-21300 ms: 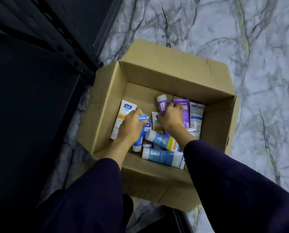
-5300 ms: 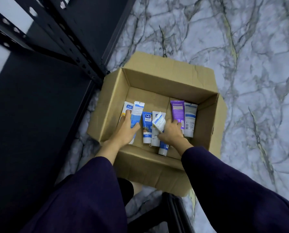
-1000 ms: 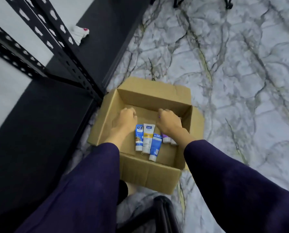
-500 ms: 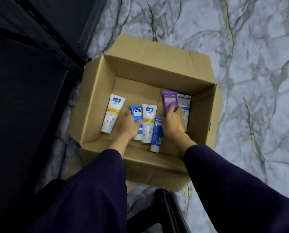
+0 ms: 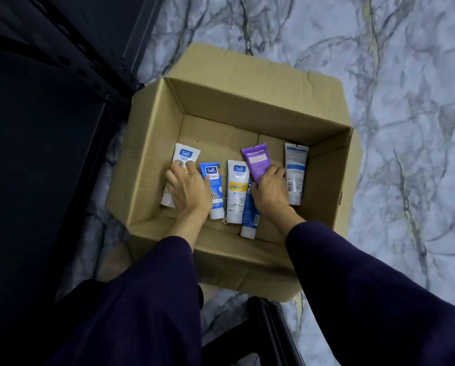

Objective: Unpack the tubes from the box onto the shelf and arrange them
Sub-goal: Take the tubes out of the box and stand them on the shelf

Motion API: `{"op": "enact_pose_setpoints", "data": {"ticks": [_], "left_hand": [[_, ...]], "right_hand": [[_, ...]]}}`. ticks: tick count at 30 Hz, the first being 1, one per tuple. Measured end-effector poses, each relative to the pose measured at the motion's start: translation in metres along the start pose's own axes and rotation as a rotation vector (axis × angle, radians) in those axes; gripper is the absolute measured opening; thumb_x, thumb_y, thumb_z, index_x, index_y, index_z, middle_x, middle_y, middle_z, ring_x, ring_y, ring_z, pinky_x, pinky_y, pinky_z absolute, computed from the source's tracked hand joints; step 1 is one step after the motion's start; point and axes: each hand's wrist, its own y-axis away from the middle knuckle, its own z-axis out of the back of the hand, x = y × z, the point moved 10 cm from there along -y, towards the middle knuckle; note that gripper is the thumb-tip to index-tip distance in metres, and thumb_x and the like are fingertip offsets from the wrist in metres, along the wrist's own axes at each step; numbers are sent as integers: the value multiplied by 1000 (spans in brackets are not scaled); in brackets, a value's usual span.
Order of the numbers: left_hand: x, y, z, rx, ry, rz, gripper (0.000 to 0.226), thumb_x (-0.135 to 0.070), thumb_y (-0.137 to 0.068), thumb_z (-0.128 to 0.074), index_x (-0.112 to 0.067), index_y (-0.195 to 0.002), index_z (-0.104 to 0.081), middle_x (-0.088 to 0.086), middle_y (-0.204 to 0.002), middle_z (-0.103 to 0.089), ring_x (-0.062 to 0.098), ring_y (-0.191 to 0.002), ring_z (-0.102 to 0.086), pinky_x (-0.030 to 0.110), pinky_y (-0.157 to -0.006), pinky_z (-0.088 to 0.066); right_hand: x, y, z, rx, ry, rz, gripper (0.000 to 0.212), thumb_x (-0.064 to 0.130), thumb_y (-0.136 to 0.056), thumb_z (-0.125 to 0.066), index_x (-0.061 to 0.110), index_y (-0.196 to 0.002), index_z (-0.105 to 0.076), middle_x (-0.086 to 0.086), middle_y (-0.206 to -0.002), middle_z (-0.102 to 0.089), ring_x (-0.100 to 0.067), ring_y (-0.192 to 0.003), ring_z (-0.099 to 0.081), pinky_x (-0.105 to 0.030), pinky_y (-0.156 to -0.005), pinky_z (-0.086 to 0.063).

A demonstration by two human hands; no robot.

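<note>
Both dark-sleeved arms extend forward and down. Left hand [image 5: 188, 188] lies palm-down, fingers spread. Right hand [image 5: 270, 190] lies palm-down, fingers curled.

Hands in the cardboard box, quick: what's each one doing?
Left hand: open, resting on the white Safi tube.
Right hand: gripping the purple tube.

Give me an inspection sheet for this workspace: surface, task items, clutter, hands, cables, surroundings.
Surface: marble-patterned floor; open cardboard box stands on it.
Task items: six tubes lie flat in the box: white tube, blue tube, white Vitamin C tube, dark blue tube, purple tube, white tube at the right.
Clutter: nothing seen.
Hands: left hand rests on the white tube; right hand grips the purple tube.
Cables: nothing seen.
Surroundings: dark metal shelf left of the box; no tubes visible on it.
</note>
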Motion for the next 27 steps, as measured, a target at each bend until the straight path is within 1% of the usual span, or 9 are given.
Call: {"op": "enact_pose_setpoints", "data": {"ticks": [1,4,9,12,15,19,23,25,27], "left_hand": [[4,-2,3,-7,-17,13,45,-30,-90,-60,-9,-127,-43,15,-143,-29,32,-124,-34,39,-99,-33],[11,-3,-10,109,-53,32,59,-25,-89,-61,-10,-138,-31,18,-149,-20,34,-128,-33,45,-102,-33],[20,-5,-23,241,-101,82,74,-18,-90,-59,-17,-147,-13,22,-138,-32,37,-120,-38,43,-99,-36],[27,0,-32,326,-30,103,82,-15,-88,-61,-21,-148,-6,20,-137,-27,37,-118,-40,44,-96,-40],[26,5,-30,348,-14,77,86,-10,-86,-61,-17,-149,-4,18,-137,-23,38,-116,-43,43,-94,-43],[11,8,2,289,109,37,80,-11,-79,-68,-15,-141,-17,17,-128,-28,38,-105,-51,43,-88,-47],[-15,18,66,156,292,-40,69,-5,-74,-66,-12,-131,-27,16,-119,-33,38,-91,-52,41,-80,-47],[-28,26,110,49,355,-82,72,-6,-73,-68,-12,-133,-27,16,-119,-36,37,-94,-52,40,-81,-46],[-37,37,161,-65,446,-120,77,-6,-74,-66,-13,-138,-25,18,-120,-42,37,-101,-52,44,-86,-46]], "right_hand": [[0,1,0,-1,-8,2,60,18,-90,-61,3,-137,-27,-19,-141,-31,-29,-128,-41,-35,-96,-44],[1,4,2,-7,-20,5,59,18,-90,-62,4,-136,-28,-18,-140,-33,-28,-128,-39,-34,-97,-43],[9,4,1,-23,-74,38,52,18,-89,-61,4,-129,-32,-16,-131,-39,-24,-119,-44,-31,-91,-44],[14,5,1,-19,-156,44,50,17,-87,-63,6,-125,-34,-16,-126,-41,-24,-116,-47,-33,-90,-48],[24,10,9,-24,-208,82,49,17,-87,-63,5,-124,-33,-16,-125,-43,-23,-113,-50,-28,-78,-46],[41,26,37,-97,-202,150,50,23,-86,-63,7,-123,-34,-14,-124,-43,-24,-114,-48,-26,-77,-39],[72,54,86,-192,-265,279,46,24,-85,-62,6,-120,-37,-12,-118,-45,-24,-105,-50,-28,-74,-38],[92,74,116,-224,-328,361,48,21,-87,-60,5,-125,-36,-11,-118,-45,-24,-103,-50,-30,-76,-42],[116,98,150,-273,-373,447,51,20,-88,-58,5,-131,-36,-13,-120,-46,-26,-104,-49,-29,-80,-40]]}}
